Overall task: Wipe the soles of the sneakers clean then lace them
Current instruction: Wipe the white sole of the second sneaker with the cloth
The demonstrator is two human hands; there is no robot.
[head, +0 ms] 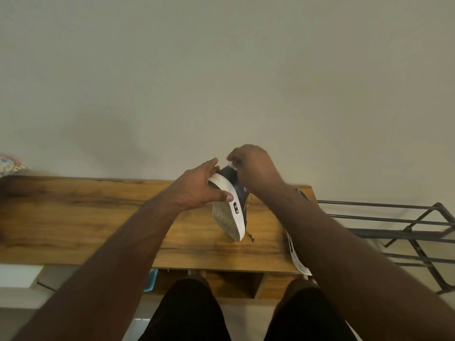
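Note:
A dark sneaker (234, 212) with a white sole stands tilted on its heel on the wooden table (86, 217), its dirty sole turned toward me and to the left. My left hand (197, 185) grips the sole near the toe. My right hand (253, 168) is closed at the toe end and pinches something small and white; what it is cannot be told. A second sneaker (296, 257) lies at the table's right edge, mostly hidden under my right forearm, with only its white sole edge showing.
A black metal rack (403, 232) stands to the right of the table. A patterned object (9, 163) sits at the far left by the wall. A blue item (150, 281) shows under the table. My knees are below the table's front edge.

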